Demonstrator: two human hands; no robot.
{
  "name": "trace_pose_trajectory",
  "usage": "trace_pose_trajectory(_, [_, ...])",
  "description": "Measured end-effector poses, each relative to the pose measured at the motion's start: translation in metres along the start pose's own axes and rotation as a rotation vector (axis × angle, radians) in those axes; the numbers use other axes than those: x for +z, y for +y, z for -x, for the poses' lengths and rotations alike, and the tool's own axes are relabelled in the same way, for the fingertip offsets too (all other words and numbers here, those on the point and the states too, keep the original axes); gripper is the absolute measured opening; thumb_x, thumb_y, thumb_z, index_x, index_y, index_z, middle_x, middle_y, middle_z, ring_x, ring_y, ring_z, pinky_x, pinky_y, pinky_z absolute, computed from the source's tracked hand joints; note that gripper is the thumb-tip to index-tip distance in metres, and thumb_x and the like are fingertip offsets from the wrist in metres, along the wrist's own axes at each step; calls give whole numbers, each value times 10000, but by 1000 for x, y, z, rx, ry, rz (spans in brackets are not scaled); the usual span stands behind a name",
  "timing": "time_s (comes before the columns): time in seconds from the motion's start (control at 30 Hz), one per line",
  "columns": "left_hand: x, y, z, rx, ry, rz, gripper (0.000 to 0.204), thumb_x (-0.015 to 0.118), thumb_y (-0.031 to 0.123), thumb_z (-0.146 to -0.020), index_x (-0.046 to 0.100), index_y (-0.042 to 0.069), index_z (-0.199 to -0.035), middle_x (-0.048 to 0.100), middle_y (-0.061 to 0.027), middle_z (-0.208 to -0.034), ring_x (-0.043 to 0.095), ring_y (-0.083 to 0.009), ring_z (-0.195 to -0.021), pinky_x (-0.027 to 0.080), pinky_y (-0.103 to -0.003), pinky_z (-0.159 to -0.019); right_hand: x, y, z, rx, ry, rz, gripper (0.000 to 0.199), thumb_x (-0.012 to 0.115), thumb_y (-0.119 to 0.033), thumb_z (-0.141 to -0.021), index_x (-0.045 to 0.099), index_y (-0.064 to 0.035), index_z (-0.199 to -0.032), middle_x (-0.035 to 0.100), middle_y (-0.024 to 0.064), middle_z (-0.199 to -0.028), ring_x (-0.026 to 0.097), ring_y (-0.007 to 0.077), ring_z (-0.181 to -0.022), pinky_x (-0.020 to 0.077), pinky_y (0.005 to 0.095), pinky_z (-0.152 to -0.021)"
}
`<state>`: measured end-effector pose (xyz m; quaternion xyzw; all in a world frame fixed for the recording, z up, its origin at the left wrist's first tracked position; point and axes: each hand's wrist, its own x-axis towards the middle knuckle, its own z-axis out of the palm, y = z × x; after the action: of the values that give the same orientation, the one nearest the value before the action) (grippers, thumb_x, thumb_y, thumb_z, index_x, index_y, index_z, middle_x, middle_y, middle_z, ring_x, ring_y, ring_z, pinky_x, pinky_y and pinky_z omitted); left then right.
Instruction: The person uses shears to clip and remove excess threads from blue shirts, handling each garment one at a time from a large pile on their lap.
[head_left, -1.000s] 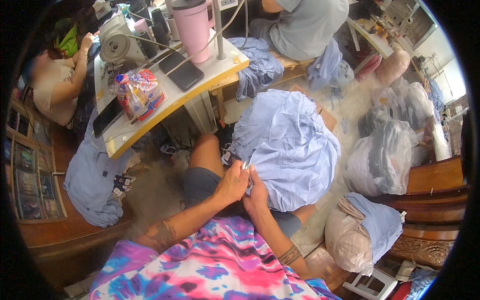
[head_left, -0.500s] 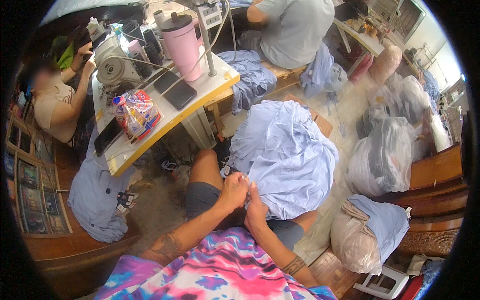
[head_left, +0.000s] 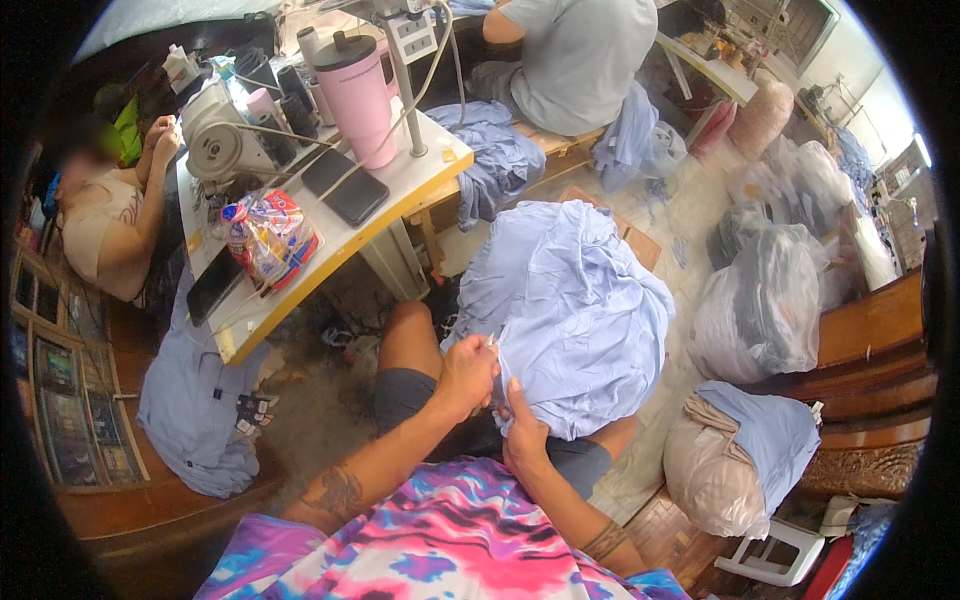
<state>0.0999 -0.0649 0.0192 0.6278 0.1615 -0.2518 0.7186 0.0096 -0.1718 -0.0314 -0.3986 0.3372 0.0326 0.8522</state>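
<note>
A large heap of light blue cloth (head_left: 575, 310) lies in front of me, over and between my knees. My left hand (head_left: 467, 378) is closed at the heap's near left edge. A small pale tip pokes out by its fingers, too small to name. Just to the right and a little nearer, my right hand (head_left: 524, 425) pinches the edge of the cloth, its thumb lying on top. A narrow fold of fabric runs up beside both hands.
At the left, a yellow-edged table (head_left: 330, 255) bears a pink tumbler (head_left: 357, 100), phones, a plastic bread bag (head_left: 270, 237) and a machine. More blue garments (head_left: 195, 410) hang below. Two people sit nearby. Stuffed plastic bags (head_left: 760, 300) and a white stool (head_left: 770, 552) stand at right.
My hands have drawn slightly apart, the right one moving a little nearer to me and to the right. The left hand has turned slightly. The whole view has shifted a little.
</note>
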Motion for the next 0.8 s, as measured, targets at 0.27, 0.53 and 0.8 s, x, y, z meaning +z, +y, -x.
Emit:
trace_pose_trajectory(0.27, [-20, -4, 15, 449, 10, -573, 331, 517, 281, -1016, 599, 10, -1187, 675, -278, -1016, 668, -462, -999, 516, -488, -855, 20, -28, -40, 248, -213, -174, 490, 738, -297, -979, 602, 27, -1320, 684, 123, -1246, 679, 252, -1090, 525, 406, -1008])
trace_pose_trajectory(0.53, [-27, -12, 15, 467, 56, -546, 322, 514, 274, -1038, 556, 26, -1241, 674, -220, -951, 676, -383, -896, 517, -466, -777, 39, -10, -50, 138, -54, -105, 487, 790, -285, -936, 627, 45, -1256, 693, 132, -1199, 675, 257, -1064, 532, 406, -958])
trace_pose_trajectory(0.8, [-30, -9, 13, 450, 78, -591, 369, 510, 312, -1035, 558, 22, -1258, 689, -295, -1037, 664, -501, -1002, 516, -536, -837, 51, -34, -28, 88, 111, 138, 627, 840, -261, -890, 574, 118, -1312, 662, 171, -1249, 660, 273, -1092, 522, 395, -966])
